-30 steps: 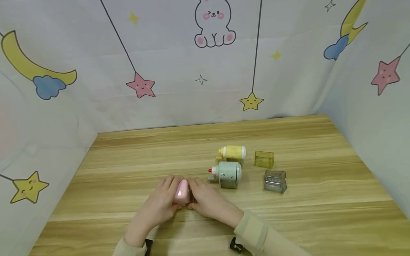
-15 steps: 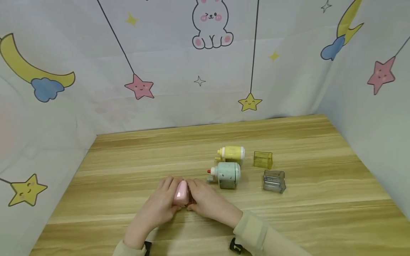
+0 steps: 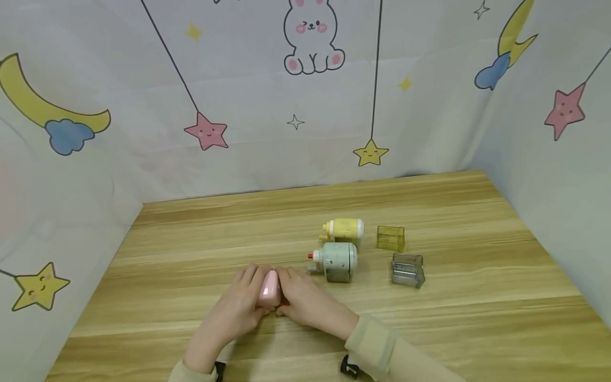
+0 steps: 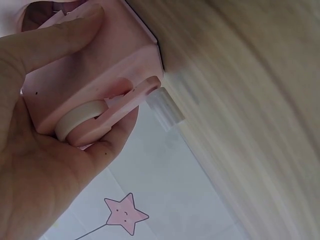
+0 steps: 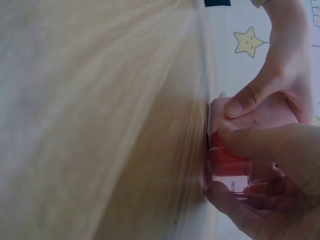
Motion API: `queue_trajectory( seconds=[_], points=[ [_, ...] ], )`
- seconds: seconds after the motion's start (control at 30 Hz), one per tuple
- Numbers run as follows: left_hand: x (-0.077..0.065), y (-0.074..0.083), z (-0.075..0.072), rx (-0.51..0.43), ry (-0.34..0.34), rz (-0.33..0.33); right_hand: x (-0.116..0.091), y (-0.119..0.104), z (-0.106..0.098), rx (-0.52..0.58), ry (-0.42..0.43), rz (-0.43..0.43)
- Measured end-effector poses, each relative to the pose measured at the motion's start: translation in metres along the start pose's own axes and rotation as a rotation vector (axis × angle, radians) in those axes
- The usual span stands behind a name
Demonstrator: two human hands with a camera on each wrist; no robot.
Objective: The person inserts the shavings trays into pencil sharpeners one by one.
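Observation:
A pink crank pencil sharpener (image 3: 270, 291) stands between the two hands near the front middle of the table. My left hand (image 3: 238, 302) grips its body from the left, thumb across the pink casing in the left wrist view. Its crank handle (image 4: 117, 110), with a clear knob, points past the left palm. From the other side my right hand (image 3: 310, 297) holds the see-through reddish shavings drawer (image 5: 230, 162) between thumb and fingers, right up against the pink body. In the head view the drawer is mostly hidden by the right hand.
Right of the hands lie a mint crank sharpener (image 3: 339, 261) and, behind it, a yellow one (image 3: 346, 228). Farther right are a clear yellow drawer (image 3: 390, 238) and a clear grey drawer (image 3: 407, 270). A printed cloth (image 3: 258, 170) walls the wooden table (image 3: 200, 233).
The head view has shifted a little, so everything sits slightly farther left in it. Both hands keep their hold on the pink sharpener and its drawer.

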State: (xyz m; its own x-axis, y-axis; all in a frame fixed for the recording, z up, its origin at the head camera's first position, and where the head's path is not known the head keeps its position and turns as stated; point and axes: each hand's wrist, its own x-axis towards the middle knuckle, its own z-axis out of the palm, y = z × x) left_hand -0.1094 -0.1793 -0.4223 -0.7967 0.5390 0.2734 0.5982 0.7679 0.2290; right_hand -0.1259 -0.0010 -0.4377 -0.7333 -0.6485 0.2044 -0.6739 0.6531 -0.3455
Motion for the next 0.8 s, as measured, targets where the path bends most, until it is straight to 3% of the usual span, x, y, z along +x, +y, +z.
queue_trajectory(
  seconds=[0.8],
  points=[
    [-0.0002,-0.0001,0.0008,-0.011,-0.002,-0.004,0.0046,-0.0009,0.0038,0.079,0.046,0.004]
  ],
)
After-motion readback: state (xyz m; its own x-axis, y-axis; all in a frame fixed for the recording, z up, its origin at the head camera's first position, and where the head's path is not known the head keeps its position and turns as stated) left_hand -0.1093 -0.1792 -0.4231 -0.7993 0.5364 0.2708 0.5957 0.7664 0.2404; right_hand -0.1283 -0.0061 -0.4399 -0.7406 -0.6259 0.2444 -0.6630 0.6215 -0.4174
